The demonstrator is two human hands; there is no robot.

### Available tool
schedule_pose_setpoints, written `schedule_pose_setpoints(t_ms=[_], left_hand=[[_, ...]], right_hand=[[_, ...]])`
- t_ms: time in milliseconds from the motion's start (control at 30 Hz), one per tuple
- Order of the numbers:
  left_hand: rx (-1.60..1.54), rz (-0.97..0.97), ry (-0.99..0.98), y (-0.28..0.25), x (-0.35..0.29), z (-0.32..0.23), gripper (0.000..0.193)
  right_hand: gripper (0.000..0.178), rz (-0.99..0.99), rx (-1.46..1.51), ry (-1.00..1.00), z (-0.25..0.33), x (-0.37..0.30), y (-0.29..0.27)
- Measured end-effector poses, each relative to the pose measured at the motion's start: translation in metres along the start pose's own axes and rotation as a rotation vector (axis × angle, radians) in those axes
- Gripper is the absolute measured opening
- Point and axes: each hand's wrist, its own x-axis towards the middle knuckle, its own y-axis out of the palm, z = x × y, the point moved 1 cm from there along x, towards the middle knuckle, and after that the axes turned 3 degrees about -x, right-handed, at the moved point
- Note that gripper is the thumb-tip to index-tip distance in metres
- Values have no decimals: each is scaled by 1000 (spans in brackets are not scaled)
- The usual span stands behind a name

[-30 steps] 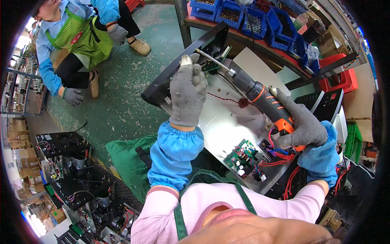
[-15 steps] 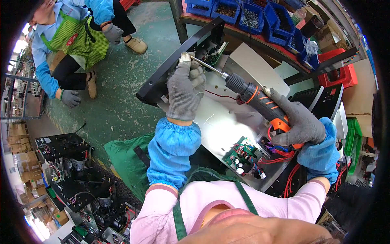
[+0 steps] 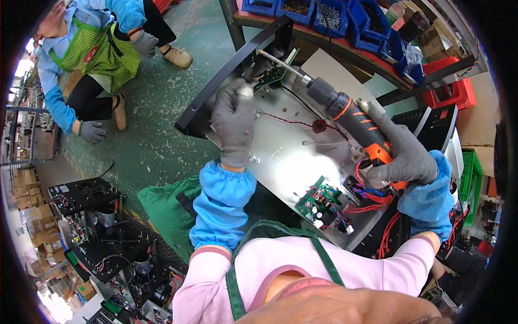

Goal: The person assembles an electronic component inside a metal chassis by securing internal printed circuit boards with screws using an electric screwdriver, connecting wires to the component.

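The right hand [image 3: 402,156] clamped the probably hefty drill [image 3: 350,116], sensibly by its handle [image 3: 378,153]. The left hand [image 3: 233,124] curled near the chassis [image 3: 283,141]'s left edge, grip unclear.

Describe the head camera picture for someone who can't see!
A person's gloved right hand holds a black-and-orange power driver, its bit pointing toward a dark panel on an open metal case; the left hand is near the panel. A green circuit board is inside, beside red wires. Another person, upper left, wears a green checked apron.
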Motion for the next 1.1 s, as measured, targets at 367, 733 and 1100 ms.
schedule_pose_setpoints(t_ms=[367,733,1100], left_hand=[[781,221,444,34,11,22,20],[288,5,87,30,12,33,17],[253,-122,141,32,12,35,23]], right_hand=[[117,-80,123,150,-6,0,-8],[97,-247,-40,45,-24,0,-14],[102,-264,-21,102,-40,15,-10]])
